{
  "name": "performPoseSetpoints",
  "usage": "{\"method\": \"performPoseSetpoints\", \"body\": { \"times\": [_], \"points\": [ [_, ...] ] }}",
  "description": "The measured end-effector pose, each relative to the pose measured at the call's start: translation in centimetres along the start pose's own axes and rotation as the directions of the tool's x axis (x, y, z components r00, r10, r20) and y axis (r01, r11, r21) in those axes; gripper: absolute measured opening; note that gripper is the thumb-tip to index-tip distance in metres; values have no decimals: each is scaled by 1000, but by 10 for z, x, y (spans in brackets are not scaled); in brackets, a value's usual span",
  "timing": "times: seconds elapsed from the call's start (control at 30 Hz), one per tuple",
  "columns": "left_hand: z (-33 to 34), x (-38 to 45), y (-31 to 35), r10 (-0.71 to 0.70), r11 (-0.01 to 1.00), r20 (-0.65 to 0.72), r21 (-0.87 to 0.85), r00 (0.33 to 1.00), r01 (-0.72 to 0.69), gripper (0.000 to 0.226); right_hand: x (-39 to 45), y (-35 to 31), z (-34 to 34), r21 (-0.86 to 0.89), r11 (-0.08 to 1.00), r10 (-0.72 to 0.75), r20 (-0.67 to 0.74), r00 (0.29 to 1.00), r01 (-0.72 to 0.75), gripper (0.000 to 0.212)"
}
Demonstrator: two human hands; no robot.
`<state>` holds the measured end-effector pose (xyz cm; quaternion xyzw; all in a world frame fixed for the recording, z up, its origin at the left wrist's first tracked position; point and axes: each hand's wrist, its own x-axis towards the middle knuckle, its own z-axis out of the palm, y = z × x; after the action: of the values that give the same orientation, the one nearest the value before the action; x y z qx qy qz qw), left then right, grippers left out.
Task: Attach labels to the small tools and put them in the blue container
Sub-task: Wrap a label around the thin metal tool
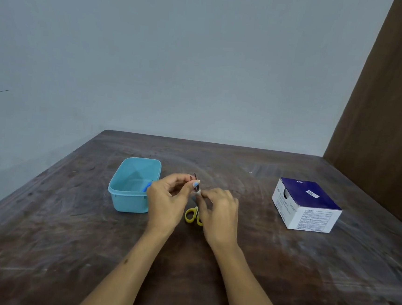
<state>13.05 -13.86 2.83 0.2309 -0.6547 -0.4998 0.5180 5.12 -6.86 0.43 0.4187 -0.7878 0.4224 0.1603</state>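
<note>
a: what are the fingers [193, 184] doing?
b: the left hand [166, 198] pinches the blades of the scissors [194, 207] near the tip, thumb and fingers curled round them. the right hand [219, 212] pinches a pale label [197, 194] wrapped at the middle of the blades.
a: and where are the scissors?
b: held between both hands over the tabletop [209, 262], tip pointing away, yellow handles toward the person.
a: the blue container [132, 185]?
b: it stands open just left of the left hand, with something blue [148, 186] inside at its right wall. a white and navy box [306, 205] sits well apart on the right.
</note>
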Motion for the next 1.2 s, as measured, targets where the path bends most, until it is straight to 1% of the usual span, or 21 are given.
{"method": "performPoseSetpoints", "body": {
  "times": [0.07, 0.17, 0.2, 0.33, 0.5, 0.63, 0.73, 0.8, 0.87, 0.93, 0.97, 1.07, 1.1, 1.2],
  "points": [
    [0, 0, 1, -3, 1000, -4, -16, 1000, 3, 21, 0, -1, 0, 6, 1000, 9, -16, 1000, -9, 10],
    [0, 0, 2, 10, 1000, -8, 6, 1000, -10, 21, 0, 3, 0, -100, 992, 85, 78, 993, -77, 16],
    [0, 0, 2, 11, 1000, -9, 5, 1000, -11, 21, 0, 4, 0, -101, 992, 83, 92, 992, -74, 17],
    [0, 0, 3, 5, 1000, -9, -8, 1000, -5, 22, 0, 0, 1, 4, 1000, 5, 21, 1000, -5, 11],
    [0, 1, -1, 3, 1000, -19, 5, 1000, -3, 21, 0, 3, 1, -64, 997, 50, 82, 995, -44, 15],
    [0, 1, -2, 16, 1000, -13, 4, 1000, -16, 22, -1, -1, 1, 19, 1000, 5, -1, 1000, -5, 8],
    [1, 0, -1, 34, 999, -6, 30, 999, -34, 26, -1, 1, 0, 0, 1000, 21, -1, 1000, -21, 11],
    [1, 0, -2, 35, 999, -4, 26, 999, -35, 24, 0, 1, -1, -9, 1000, 25, 3, 1000, -25, 12],
    [1, 0, -1, 40, 999, -2, 30, 999, -40, 23, -1, 0, 0, 28, 1000, -3, -36, 999, 4, 6],
    [1, -1, 1, 39, 999, -7, 15, 999, -39, 23, 0, -2, 0, 40, 999, -23, -72, 997, 25, 4],
    [1, -1, 2, 40, 999, -13, 11, 999, -40, 23, 0, -1, 0, 33, 999, -18, -60, 998, 20, 5],
    [0, 0, 2, 53, 998, -24, 39, 998, -52, 22, 0, 3, -1, -34, 999, 37, 52, 998, -35, 9],
    [0, 1, 1, 52, 998, -25, 41, 998, -51, 22, 0, 3, -1, -26, 999, 31, 61, 998, -29, 9],
    [0, 1, -3, 42, 999, -9, 31, 999, -42, 21, 0, 0, 1, 38, 999, -16, 0, 1000, 16, 4]
  ]
}}
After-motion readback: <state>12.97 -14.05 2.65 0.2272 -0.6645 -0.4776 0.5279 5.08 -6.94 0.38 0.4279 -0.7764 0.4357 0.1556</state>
